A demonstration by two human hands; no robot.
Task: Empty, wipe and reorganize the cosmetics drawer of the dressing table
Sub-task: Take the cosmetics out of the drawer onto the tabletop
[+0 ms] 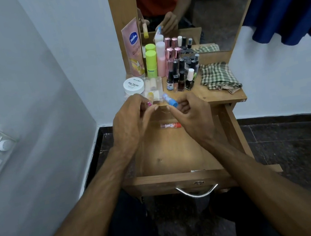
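Head view: right hand [187,112] grips a blue tube [170,101]; left hand [133,115] pinches a small pink item [149,104], both above the open drawer [168,148], where a red-capped tube [170,125] lies. Bottles crowd the tabletop [222,94] beside white walls.

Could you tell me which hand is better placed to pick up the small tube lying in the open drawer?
Probably the right hand: it hovers almost directly above the red-capped tube, though it already holds a blue tube. The left hand sits farther to the side, pinching a small pink item.
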